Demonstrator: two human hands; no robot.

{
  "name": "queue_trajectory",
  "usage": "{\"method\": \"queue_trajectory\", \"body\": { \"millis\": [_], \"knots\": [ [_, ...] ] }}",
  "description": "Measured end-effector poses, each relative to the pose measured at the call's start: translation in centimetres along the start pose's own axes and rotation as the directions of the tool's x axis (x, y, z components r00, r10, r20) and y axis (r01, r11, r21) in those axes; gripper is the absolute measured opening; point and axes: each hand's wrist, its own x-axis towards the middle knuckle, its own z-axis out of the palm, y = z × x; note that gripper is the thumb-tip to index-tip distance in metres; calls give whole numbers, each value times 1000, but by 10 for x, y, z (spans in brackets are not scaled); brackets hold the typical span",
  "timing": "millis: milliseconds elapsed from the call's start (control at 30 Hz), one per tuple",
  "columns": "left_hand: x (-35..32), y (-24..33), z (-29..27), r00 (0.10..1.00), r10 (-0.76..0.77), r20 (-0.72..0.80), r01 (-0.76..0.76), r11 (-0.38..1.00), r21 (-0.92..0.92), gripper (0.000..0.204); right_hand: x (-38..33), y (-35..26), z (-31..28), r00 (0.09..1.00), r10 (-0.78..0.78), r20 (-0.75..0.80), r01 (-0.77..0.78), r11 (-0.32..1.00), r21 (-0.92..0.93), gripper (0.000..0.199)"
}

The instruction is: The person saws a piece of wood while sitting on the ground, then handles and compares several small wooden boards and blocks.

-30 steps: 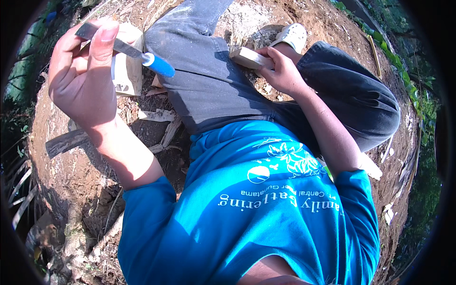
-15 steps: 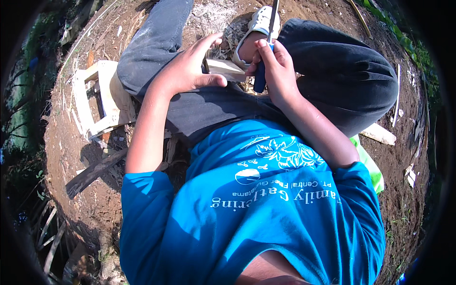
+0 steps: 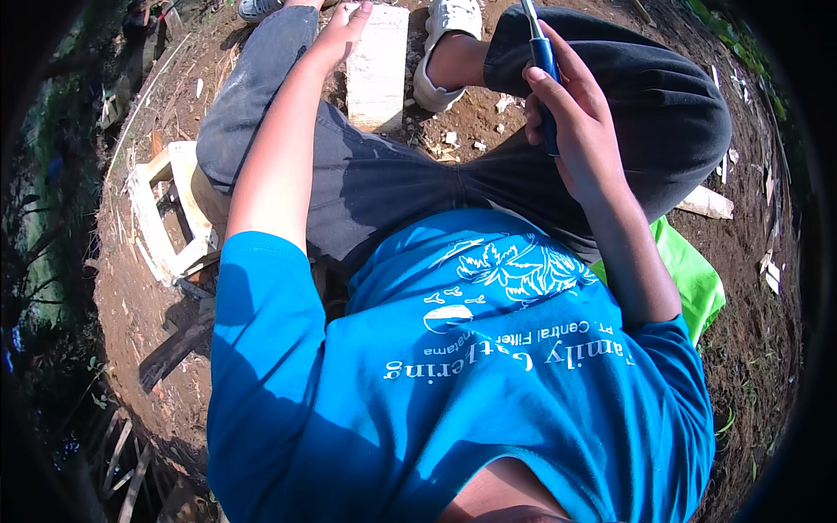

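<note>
A pale rectangular wooden block [image 3: 377, 74] lies between my legs, its broad face showing and its far end cut off by the upper edge of the view. My left hand [image 3: 338, 37] grips the block's far left edge, its thumb against the wood and its other fingers partly hidden. On the right, my right hand [image 3: 571, 105] is closed round the blue handle of a hand tool [image 3: 544, 65]. The tool's narrow metal shaft points away from me and leaves the view at the top. A gap separates the tool from the block.
An open wooden frame [image 3: 185, 174] stands beside my left knee, with a dark piece of wood [image 3: 179, 349] nearer. Bright green cloth or plastic [image 3: 684, 275] and a pale wood offcut [image 3: 706, 202] lie to the right. Wood chips [image 3: 450, 139] litter the soil near my white shoe [image 3: 452, 17].
My left hand has moved from an open pose above the block to its far left edge. More of the block's broad face shows. My right hand has shifted right with the tool.
</note>
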Motion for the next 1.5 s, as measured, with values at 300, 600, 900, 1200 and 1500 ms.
{"method": "queue_trajectory", "body": {
  "millis": [300,600,900,1200,1500],
  "knots": [
    [8,-18,57,824,-478,306,154,707,690,87,48,55,-10,927,336,164,-229,857,-463,54],
    [-49,-53,95,917,-161,-364,398,350,848,44,133,150,-2,903,371,215,-146,737,-660,50],
    [-73,-34,86,931,-68,-359,356,394,848,36,125,132,4,845,487,220,-300,773,-559,46],
    [-87,-34,69,946,-90,-312,317,464,827,38,112,122,4,755,615,227,-455,741,-494,43],
    [-90,-30,66,951,-103,-292,306,451,838,40,98,141,4,836,504,217,-373,812,-450,42]
  ]
}}
